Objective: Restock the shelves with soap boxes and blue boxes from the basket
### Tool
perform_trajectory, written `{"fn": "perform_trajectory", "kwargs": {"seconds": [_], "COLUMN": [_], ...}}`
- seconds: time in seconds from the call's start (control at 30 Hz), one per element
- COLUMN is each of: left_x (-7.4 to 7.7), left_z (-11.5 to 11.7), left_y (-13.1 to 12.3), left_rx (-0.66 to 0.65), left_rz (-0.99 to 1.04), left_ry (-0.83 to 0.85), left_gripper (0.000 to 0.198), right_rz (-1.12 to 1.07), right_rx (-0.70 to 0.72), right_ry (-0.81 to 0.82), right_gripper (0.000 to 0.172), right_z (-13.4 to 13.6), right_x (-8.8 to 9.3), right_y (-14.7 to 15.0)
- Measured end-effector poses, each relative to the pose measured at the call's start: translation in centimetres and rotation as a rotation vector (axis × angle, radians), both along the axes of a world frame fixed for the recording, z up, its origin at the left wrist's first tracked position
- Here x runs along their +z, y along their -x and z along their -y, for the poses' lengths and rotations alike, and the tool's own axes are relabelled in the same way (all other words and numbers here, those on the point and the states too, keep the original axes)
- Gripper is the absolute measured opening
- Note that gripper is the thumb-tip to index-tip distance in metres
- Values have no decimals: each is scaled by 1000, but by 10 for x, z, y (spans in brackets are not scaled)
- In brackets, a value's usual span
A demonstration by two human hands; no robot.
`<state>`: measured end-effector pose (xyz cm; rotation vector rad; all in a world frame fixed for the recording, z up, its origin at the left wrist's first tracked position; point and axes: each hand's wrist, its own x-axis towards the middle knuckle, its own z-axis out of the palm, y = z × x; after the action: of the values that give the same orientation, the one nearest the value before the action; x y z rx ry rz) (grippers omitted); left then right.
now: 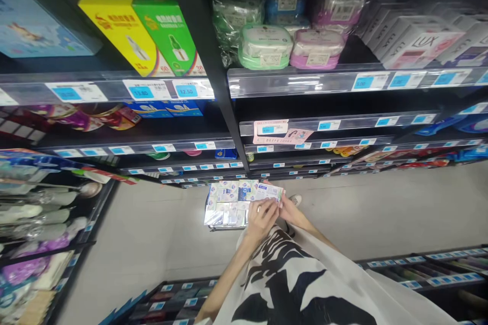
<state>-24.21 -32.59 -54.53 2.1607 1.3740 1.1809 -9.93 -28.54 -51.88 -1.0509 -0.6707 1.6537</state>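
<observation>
Head view: carton held at the far right corner of the carton stack.
The right hand (287, 208) grips the right end of a white carton (269, 191); the fingers of the left hand (262, 217) lie along its near edge, grip not discernible. Packed cartons (225, 208) sit above a dark frame (224, 229). On the upper shelf (282, 83), a green case (265, 51) occupies the left front corner.

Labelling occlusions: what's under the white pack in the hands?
Directly under the white pack: not visible, covered by the pack and the left hand. The right hand is at its right end; other packs show to its left.
</observation>
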Motion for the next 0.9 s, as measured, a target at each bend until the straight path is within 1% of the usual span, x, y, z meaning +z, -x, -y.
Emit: {"fn": "perform_trajectory", "kwargs": {"seconds": [0.07, 0.13, 0.2, 0.27, 0.33, 0.4, 0.47, 0.6, 0.67, 0.73, 0.77, 0.83, 0.9], "left_x": [3, 7, 11, 13, 14, 13, 12, 10, 7, 3, 0, -6, -7], "left_z": [-4, -8, -12, -16, -19, -21, -21, -17, -12, -7, -5, -6, -10], "left_y": [1, 3, 5, 9, 13, 17, 20, 24, 26, 27, 27, 24, 17], "left_rx": [152, 327, 477, 553, 570, 593, 631, 670, 655, 612, 571, 515, 529], "left_rz": [127, 254, 384, 553, 735, 870, 935, 968, 962, 948, 944, 909, 915], "left_ry": [14, 38, 110, 212, 318, 417, 489, 549, 578, 613, 641, 669, 583], "left_gripper": [20, 27, 36, 42, 44, 45, 48, 53, 55, 57, 59, 57, 51], "right_rz": [-156, -269, -266, -226, -189, -171, -180, -152, -41, 147, 247, 404, 559], "right_rx": [128, 192, 184, 167, 152, 149, 163, 172, 185, 231, 270, 359, 438], "right_ry": [115, 209, 234, 236, 238, 237, 234, 220, 169, 48, -23, -149, -246], "right_gripper": [65, 69, 65, 62, 62, 58, 55, 54, 50, 42, 40, 38, 35], "right_z": [0, 0, 0, 1, 2, 4, 6, 9, 10, 8, 5, -3, -16], "right_x": [-7, -15, -21, -24, -22, -18, -15, -16, -17, -15, -13, -6, 8], "right_y": [1, 1, 1, -1, -2, -2, -1, 3, 2, -2, -5, -16, -31]}}
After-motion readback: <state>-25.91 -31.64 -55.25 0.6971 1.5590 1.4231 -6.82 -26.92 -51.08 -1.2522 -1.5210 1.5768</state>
